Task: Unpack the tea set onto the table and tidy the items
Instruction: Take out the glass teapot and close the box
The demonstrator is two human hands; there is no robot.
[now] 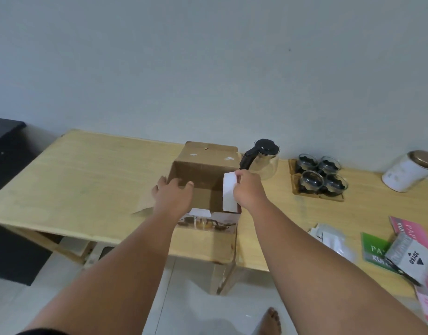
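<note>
Right hand (248, 189) pinches white flat packing slab (230, 194) by its top edge, thumb & fingers curled round it. Slab stands upright at inner right wall of open brown cardboard box (201, 170). Left hand (172, 192) has fingers spread & relaxed over box's left rim, holding nothing; can't tell if it touches the rim. Second white packing piece (200, 212) lies on box's near wall. Box sits mid pale wooden tabletop (87, 170), near front edge. Just behind-right of box: clear glass teapot w/ black lid & handle (266, 160), upright. Right of it, four small glass cups w/ dark inserts (320, 175) in a 2x2 block on amber square tray (304, 195). Far right: white canister w/ gold lid (406, 172), tilted. Front right: green leaflet (372, 247), pink leaflet (406, 226), grey printed carton (411, 257) over them, clear packets (329, 238) beside.
</note>
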